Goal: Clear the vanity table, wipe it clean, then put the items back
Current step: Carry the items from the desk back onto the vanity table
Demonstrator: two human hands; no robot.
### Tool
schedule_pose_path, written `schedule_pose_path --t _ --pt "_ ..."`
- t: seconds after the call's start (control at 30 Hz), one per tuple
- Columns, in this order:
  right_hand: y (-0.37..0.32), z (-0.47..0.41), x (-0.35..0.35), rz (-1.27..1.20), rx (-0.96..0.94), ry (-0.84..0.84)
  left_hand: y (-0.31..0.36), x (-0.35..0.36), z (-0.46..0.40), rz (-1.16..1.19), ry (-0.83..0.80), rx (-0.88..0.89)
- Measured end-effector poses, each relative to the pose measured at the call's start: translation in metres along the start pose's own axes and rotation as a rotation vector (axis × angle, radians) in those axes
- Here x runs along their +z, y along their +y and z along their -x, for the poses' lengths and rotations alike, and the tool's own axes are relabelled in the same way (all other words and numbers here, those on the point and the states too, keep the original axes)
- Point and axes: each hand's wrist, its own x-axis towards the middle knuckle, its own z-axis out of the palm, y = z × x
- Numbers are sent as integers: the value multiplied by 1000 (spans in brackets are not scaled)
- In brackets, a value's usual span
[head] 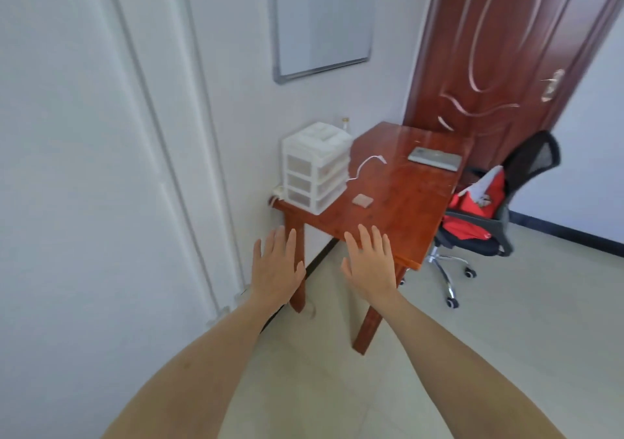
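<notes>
A reddish wooden vanity table stands against the white wall. On its left end sits a white plastic drawer organiser, with a small bottle behind it. A white cable curls beside the organiser. A small tan pad lies near the table's front, and a grey flat device lies at the far right. My left hand and my right hand are stretched out in front of the table's near edge, fingers straight, holding nothing.
A mirror hangs on the wall above the table. A black office chair with a red bag on it stands right of the table, before a brown door. A white wall is at the left. Pale floor tiles lie below.
</notes>
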Motion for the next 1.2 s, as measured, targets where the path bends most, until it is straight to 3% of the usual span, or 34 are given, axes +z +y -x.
schedule_pose_path --t 0.33,0.57,0.73,0.97,1.07,1.2 --pt "91 -108 85 41 324 -172 52 94 -194 78 -90 262" --pt "138 -155 150 8 369 -294 86 168 -267 80 -208 297" --pt "175 -194 200 -41 252 -418 113 220 -294 85 -333 199" --pt "214 -279 269 -138 -10 -560 151 274 -312 82 -505 -88" --pt "225 -311 293 -151 -72 -644 162 286 -310 182 -623 -195" --pt "218 -335 316 -132 -134 -703 165 293 -303 178 -591 -249"
